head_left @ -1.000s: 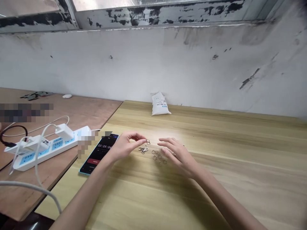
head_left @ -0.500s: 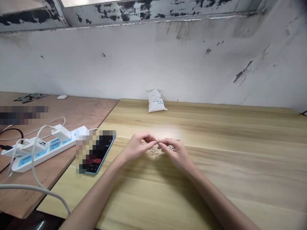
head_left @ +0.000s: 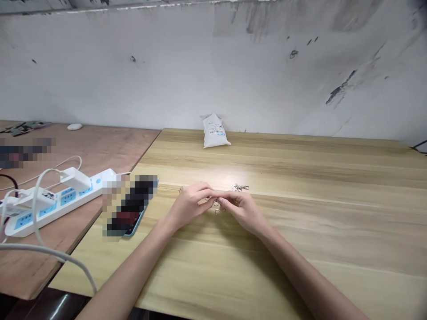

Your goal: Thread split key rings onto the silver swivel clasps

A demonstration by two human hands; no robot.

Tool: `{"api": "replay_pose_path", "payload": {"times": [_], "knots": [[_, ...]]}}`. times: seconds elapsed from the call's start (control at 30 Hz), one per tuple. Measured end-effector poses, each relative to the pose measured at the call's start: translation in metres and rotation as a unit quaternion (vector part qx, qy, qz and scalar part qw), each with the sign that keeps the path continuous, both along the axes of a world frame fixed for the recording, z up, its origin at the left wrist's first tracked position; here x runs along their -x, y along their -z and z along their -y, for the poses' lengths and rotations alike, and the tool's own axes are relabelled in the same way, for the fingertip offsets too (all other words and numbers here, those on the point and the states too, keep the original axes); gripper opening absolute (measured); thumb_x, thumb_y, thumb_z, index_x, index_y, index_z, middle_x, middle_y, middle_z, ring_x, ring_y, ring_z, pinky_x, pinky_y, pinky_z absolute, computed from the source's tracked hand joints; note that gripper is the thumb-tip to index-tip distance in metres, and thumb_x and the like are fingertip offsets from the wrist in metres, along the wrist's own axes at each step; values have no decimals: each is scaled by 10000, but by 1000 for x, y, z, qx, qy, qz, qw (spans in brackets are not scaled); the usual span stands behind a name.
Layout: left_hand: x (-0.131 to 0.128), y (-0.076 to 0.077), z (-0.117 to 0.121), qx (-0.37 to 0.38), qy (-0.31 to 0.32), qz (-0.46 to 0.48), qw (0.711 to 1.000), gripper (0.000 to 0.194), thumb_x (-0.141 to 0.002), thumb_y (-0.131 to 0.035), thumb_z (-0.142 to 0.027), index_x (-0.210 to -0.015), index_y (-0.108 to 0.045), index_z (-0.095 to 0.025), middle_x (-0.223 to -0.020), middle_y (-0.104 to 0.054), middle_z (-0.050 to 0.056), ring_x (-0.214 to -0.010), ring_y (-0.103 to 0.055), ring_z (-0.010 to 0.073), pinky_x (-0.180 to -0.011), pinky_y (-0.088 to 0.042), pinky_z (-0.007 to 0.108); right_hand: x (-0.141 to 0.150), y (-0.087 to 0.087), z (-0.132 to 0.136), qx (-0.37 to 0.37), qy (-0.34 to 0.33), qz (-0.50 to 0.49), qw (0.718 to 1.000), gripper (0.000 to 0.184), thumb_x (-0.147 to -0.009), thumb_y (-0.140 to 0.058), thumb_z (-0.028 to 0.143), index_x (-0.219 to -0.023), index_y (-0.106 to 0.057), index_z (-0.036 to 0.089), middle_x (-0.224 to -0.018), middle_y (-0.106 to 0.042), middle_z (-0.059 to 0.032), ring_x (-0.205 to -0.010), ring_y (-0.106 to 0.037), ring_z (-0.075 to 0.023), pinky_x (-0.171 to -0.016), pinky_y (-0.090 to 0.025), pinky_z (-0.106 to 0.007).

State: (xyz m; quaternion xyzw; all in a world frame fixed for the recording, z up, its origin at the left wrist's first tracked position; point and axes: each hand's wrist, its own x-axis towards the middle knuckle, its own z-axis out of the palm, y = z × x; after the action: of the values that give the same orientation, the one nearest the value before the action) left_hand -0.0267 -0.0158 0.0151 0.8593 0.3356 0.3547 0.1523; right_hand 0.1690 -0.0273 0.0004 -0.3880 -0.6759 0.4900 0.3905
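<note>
My left hand [head_left: 190, 205] and my right hand [head_left: 240, 211] meet above the light wooden tabletop [head_left: 300, 178], their fingertips pinched together on a small metal ring, which they mostly hide. Just below the fingertips, a few loose metal rings [head_left: 216, 208] lie on the wood. A small tangle of silver clasps [head_left: 240, 187] sits just beyond my right hand. Another bit of metal [head_left: 181, 189] shows past my left hand, too small to name.
A phone [head_left: 130, 218], partly blurred out, lies left of my left hand. A white power strip [head_left: 56, 204] with plugged-in chargers sits on a lower plywood table [head_left: 100, 146]. A white packet [head_left: 215, 131] leans against the stained wall.
My hands have moved together from apart, and their fingertips now meet over the rings. The view has tilted slightly downward, so the window frame has left the top of the picture.
</note>
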Motion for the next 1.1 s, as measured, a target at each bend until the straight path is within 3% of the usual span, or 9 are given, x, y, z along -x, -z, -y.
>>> {"api": "replay_pose_path", "payload": {"times": [0.1, 0.2, 0.37, 0.5, 0.67, 0.87, 1.1], "knots": [[1, -2, 0, 11, 2, 31, 999, 121, -903, -594, -179, -928, -712, -189, -825, -703, 42, -761, -651, 148, -693, -507, 262, -2, -5, -2, 78, -25, -37, 996, 306, -880, -613, 426, -963, -754, 168, -706, -706, -39, -621, -597, -141, -568, -437, -254], [1, -4, 1, 58, 0, 80, 995, 91, -888, -632, -204, -894, -719, -178, -844, -708, 53, -773, -659, 151, -706, -523, 272, -4, -8, -3, 108, -30, -62, 992, 302, -848, -655, 439, -961, -762, 180, -708, -698, -31, -627, -591, -134, -573, -429, -254], [-1, -3, 2, 131, -5, 128, 983, 87, -873, -663, -238, -840, -719, -180, -843, -706, 51, -785, -664, 157, -717, -534, 286, -5, -9, -2, 107, -22, -69, 992, 294, -820, -683, 445, -911, -760, 177, -735, -681, -29, -653, -571, -135, -613, -439, -272], [-1, -1, 2, 141, 2, 136, 981, 86, -856, -688, -256, -827, -722, -183, -840, -706, 50, -764, -663, 155, -689, -533, 280, -5, -11, -3, 93, 6, -70, 993, 293, -825, -672, 449, -857, -737, 166, -707, -658, -22, -611, -524, -120, -572, -406, -261], [-1, -6, 3, 152, 5, 115, 982, 110, -880, -654, -257, -858, -739, -191, -875, -707, 56, -795, -660, 157, -713, -528, 284, -6, -11, -1, 9, 21, -17, 1000, 255, -888, -603, 397, -863, -712, 167, -759, -664, -34, -647, -514, -131, -574, -384, -262], [0, -10, 4, 174, 3, 95, 980, 127, -868, -630, -208, -883, -757, -203, -878, -702, 54, -789, -654, 154, -698, -523, 274, -6, -8, 1, -102, 35, 45, 993, 200, -931, -548, 319, -845, -663, 180, -654, -572, 3, -580, -460, -118, -537, -355, -250], [0, -10, 2, 198, -1, 73, 977, 131, -825, -639, -170, -830, -766, -201, -789, -670, 31, -713, -628, 134, -630, -485, 245, -7, -4, 1, -155, 32, 102, 982, 165, -934, -532, 252, -857, -659, 180, -682, -596, 2, -565, -462, -108, -543, -357, -240]]}}
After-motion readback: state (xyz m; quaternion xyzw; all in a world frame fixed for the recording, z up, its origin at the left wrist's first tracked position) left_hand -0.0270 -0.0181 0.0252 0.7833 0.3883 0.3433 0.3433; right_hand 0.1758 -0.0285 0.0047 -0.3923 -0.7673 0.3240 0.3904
